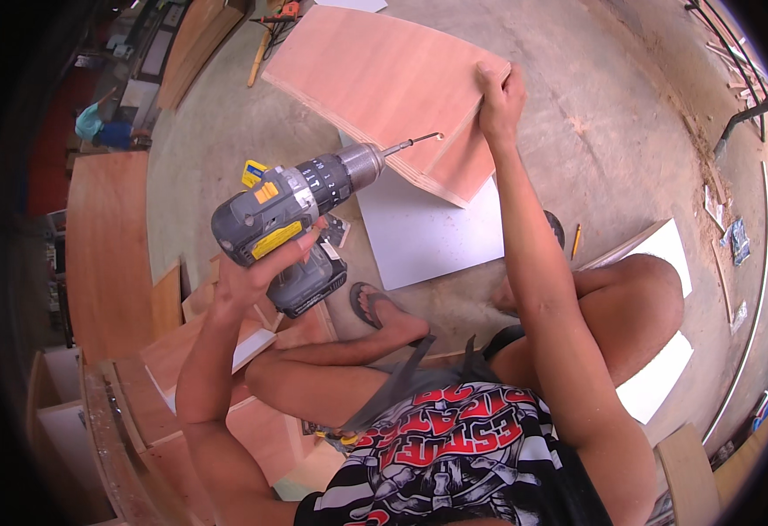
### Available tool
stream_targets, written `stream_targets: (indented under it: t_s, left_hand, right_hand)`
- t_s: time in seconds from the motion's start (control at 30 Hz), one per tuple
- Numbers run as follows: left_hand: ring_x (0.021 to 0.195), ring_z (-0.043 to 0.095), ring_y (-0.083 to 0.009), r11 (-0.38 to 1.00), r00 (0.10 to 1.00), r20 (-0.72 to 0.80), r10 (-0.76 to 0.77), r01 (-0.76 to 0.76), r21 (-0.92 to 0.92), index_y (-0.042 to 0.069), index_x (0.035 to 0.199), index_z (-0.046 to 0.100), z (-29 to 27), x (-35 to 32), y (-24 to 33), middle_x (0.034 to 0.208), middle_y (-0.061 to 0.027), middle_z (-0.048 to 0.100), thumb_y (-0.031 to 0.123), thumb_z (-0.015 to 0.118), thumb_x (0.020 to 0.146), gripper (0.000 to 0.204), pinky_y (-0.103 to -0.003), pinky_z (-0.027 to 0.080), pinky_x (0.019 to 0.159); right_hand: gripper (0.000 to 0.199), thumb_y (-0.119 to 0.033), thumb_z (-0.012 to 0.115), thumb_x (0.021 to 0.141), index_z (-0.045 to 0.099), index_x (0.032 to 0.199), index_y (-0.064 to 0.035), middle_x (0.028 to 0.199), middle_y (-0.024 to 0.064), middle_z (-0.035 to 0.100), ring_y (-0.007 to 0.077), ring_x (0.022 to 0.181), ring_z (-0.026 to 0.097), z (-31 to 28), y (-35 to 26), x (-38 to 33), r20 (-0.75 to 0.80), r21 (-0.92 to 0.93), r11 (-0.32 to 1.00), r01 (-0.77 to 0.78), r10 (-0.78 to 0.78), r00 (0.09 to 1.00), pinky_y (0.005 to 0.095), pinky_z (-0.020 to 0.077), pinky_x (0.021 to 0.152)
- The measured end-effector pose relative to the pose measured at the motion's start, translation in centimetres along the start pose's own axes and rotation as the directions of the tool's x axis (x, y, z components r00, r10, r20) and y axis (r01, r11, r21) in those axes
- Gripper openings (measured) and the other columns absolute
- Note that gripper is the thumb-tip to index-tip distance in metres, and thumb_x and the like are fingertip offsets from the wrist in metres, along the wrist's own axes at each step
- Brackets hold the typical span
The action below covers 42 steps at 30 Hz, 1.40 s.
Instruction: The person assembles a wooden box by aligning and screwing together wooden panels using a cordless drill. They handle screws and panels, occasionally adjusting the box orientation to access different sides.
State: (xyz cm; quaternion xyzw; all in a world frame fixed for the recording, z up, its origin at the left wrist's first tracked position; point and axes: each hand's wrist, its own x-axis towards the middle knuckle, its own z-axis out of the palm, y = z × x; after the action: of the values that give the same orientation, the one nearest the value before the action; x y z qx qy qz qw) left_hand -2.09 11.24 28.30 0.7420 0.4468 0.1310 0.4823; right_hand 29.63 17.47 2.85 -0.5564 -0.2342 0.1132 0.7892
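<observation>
Drill (289,215) in left hand (257,272), fingers wrapped round the grip, body tilted, bit (412,142) pointing right at the near edge of the plywood panel (375,79). Bit tip looks at or just touching the panel edge; can't tell if it's in the wood yet. Right hand (500,96) clamps the panel's right corner, fingers over the top edge, holding it tilted up off the floor. A white board (428,232) lies flat under and just beside the panel on the concrete floor (612,149). Foot in a sandal (375,307) near the white board. A pencil (575,241) lies on the floor right of the arm. More wood pieces (108,245) stacked at left.

Step, as I judge it: lining up or starting a hole in the panel edge. Next move calls for keeping the bit square to the edge and the right hand steady so the panel doesn't shift.
</observation>
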Motion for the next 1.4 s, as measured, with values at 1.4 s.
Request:
stream_targets:
  t_s: [1.4]
  left_hand:
    - [0.063,0.060,-0.0090,0.964,0.991,0.073,-0.117,0.095,0.250,0.002,0.100,0.067,-0.7,5.3,7.3,0.079,-0.0010,0.065,0.014,0.080,0.082,0.025,-0.027,0.047,0.058]
  right_hand:
    - [0.046,-0.037,0.072,0.088,0.066,0.114,0.0002,0.103,0.0159,0.064,0.0302,0.099,0.060,-2.2,-4.0,0.8,0.141,-0.429,0.777,0.461,-0.446,0.884,0.0388,0.0492,0.089]
